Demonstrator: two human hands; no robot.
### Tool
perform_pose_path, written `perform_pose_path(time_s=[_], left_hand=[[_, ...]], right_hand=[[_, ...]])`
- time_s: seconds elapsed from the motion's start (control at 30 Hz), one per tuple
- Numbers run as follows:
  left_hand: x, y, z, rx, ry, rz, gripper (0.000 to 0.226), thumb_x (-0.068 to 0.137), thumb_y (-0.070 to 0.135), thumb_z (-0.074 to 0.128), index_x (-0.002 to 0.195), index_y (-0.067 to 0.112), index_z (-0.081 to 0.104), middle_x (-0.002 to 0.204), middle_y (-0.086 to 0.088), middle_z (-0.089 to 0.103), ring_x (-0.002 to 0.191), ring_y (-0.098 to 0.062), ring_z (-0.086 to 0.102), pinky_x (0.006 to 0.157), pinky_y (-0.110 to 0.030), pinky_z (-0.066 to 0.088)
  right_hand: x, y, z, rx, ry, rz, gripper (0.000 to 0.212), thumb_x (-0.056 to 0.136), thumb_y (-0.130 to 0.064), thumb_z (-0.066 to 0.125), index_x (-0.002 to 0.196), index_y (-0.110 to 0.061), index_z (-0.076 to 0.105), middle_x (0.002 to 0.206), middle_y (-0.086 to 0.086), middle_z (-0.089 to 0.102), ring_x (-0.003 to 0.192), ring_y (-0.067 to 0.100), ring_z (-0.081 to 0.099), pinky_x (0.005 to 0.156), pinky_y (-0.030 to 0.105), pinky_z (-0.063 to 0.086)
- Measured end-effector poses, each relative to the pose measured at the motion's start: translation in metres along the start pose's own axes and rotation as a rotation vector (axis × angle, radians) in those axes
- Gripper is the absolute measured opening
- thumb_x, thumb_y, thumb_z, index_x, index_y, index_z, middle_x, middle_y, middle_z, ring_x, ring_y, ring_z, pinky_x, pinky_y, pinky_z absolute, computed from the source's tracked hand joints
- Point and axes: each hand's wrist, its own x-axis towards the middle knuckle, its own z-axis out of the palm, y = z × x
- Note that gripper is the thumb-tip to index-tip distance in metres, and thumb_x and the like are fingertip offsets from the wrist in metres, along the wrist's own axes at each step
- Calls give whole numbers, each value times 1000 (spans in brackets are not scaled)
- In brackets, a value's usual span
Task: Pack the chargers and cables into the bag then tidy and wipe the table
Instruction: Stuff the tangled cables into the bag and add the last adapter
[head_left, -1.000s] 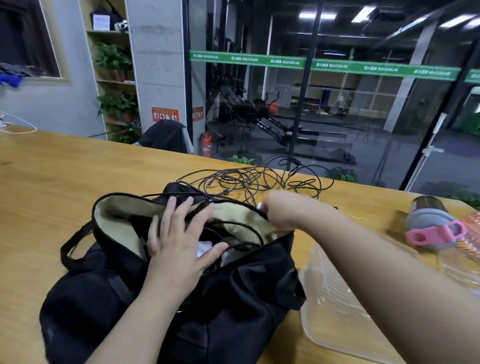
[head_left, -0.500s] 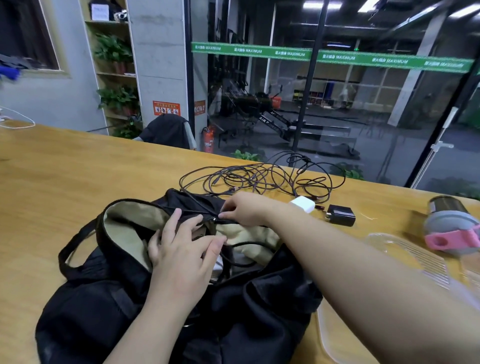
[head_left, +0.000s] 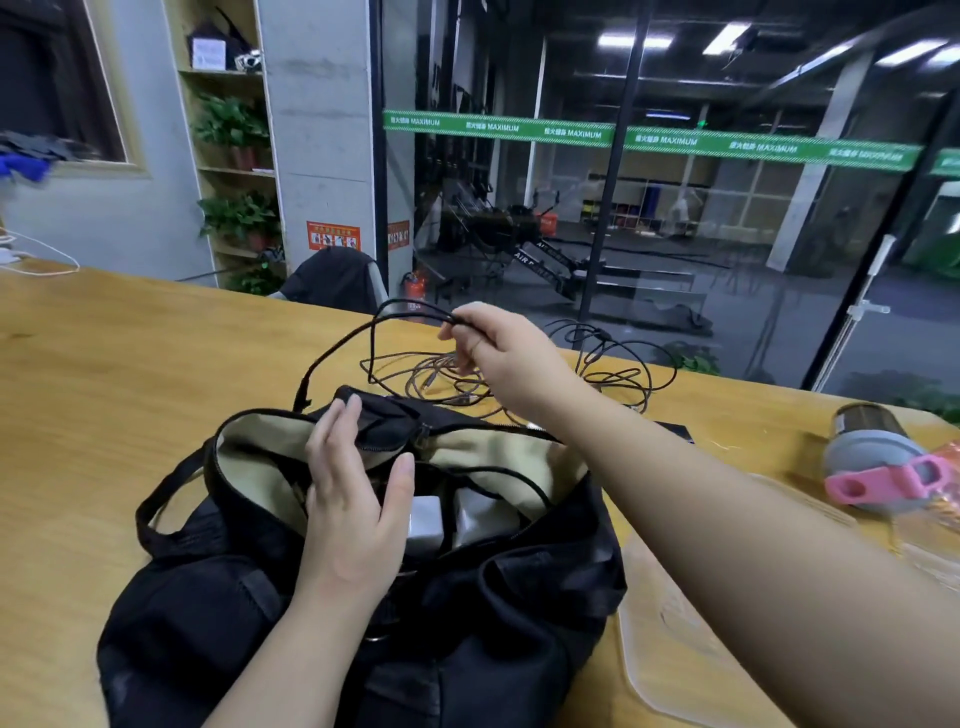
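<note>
Black duffel bag (head_left: 363, 613) slumped on the wooden table (head_left: 104, 374) near its front edge, mouth agape, beige lining showing. Two white chargers (head_left: 452, 519) lodged inside, side by side, with a black cord looped over them. Left hand (head_left: 353, 499) spread flat across the bag's opening, fingers straight, resting on a folded black flap at the far rim, thumb down beside the chargers. Right hand (head_left: 498, 348) raised above the table beyond the bag, pinching a black cable (head_left: 337, 353) that arcs left and drops to the bag's far rim. Tangled cables (head_left: 519, 379) heaped behind the bag, close to the table's far edge by the glass wall. Clear plastic tray (head_left: 670, 649) just right of the bag, partly under the right forearm. Grey bottle with pink strap (head_left: 878, 462) lying at the right edge. Wide bare wood to the left of the bag.
</note>
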Motion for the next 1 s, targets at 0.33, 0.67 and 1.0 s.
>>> perform_pose_path(time_s=[0.33, 0.67, 1.0], left_hand=[[-1, 3, -2, -48, 91, 56, 67, 83, 30, 49, 140, 9, 19, 145, -6, 16, 130, -26, 38, 101, -34, 32], [7, 35, -13, 15, 260, 150, 71, 80, 34, 57, 137, 20, 18, 148, 2, 6, 143, -16, 2, 111, -50, 22], [62, 113, -31, 181, -80, 201, 129, 46, 77, 60, 134, 44, -28, 152, -3, 20, 141, -12, 14, 114, -47, -4]], right_hand=[[-12, -32, -31, 422, 94, 46, 24, 100, -9, 39, 88, -18, 57, 73, 0, 60, 77, 18, 67, 87, 33, 55], [-45, -34, -47, 421, 30, 110, 24, 100, -12, 41, 88, -20, 60, 73, 1, 61, 82, 20, 70, 86, 33, 55], [-61, -64, -55, 546, 2, -118, 26, 98, -4, 42, 87, -19, 60, 71, -1, 59, 79, 18, 68, 86, 34, 55]])
